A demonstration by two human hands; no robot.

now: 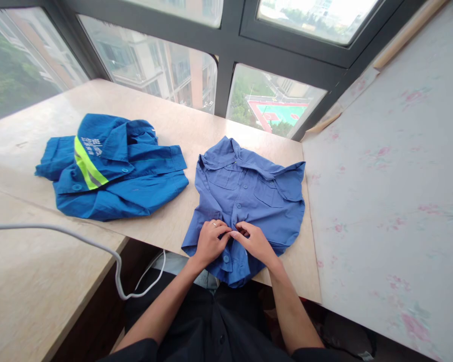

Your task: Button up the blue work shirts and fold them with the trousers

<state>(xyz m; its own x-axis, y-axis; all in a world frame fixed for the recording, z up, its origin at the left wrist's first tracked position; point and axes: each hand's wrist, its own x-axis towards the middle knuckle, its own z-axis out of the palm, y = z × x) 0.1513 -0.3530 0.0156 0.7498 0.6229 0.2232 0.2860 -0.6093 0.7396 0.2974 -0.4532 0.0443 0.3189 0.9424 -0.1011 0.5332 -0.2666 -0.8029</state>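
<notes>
A blue-violet button-up shirt point(245, 191) lies front side up on the stone ledge, its lower end hanging over the front edge. Buttons run down its middle, with a chest pocket on each side. My left hand point(213, 241), with a ring on one finger, pinches the shirt's front placket low down. My right hand point(252, 241) pinches the same strip, and the fingertips of both hands meet there. Whatever button lies between them is hidden by the fingers. Below the hands one button point(226, 259) shows on the hanging part.
To the left lies a folded bright blue work jacket point(117, 171) with a yellow-green reflective stripe. A white cable point(79, 239) crosses the lower left. Windows point(275, 100) stand behind the ledge point(166, 231), and a flowered wall point(381, 201) closes the right side.
</notes>
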